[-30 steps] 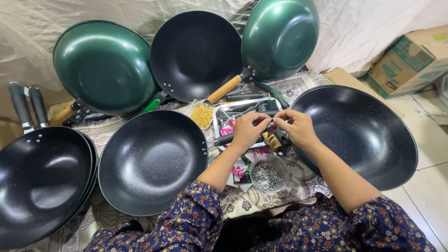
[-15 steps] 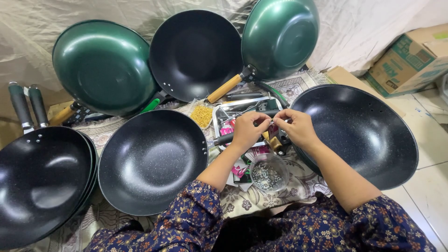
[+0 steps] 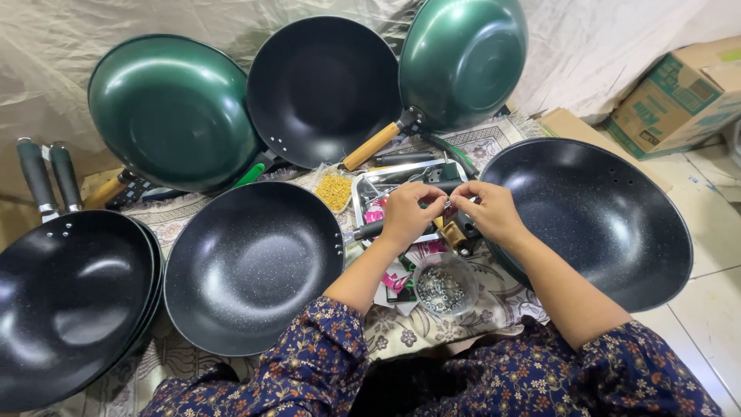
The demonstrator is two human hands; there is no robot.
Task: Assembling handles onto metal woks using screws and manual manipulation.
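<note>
While both hands meet over the middle of the mat, the left hand (image 3: pixel 407 212) and the right hand (image 3: pixel 488 210) have their fingertips pressed together around something tiny between them; it is too small to make out, so I cannot tell what is being pinched. Directly beneath that pinch lies a metal tray (image 3: pixel 369 190) with tools and pink packets in it, and a wooden handle piece (image 3: pixel 451 232) sticks out just under the fingers. Nearer the person than the grip stands a clear round tub of small screws (image 3: pixel 441 287). Beyond the grip and a little to its left sits a bag of yellow bits (image 3: pixel 334 190). To the right of the hands, just beside the right wrist, rests a large black wok (image 3: pixel 602 216). To the left of the grip lies another black wok (image 3: pixel 251 266), and farther left a stack of black pans (image 3: pixel 73 301). Past the hands, leaning against the sheet, are two green woks (image 3: pixel 174 112) (image 3: pixel 463 58) with a black one (image 3: pixel 323 89) between.
</note>
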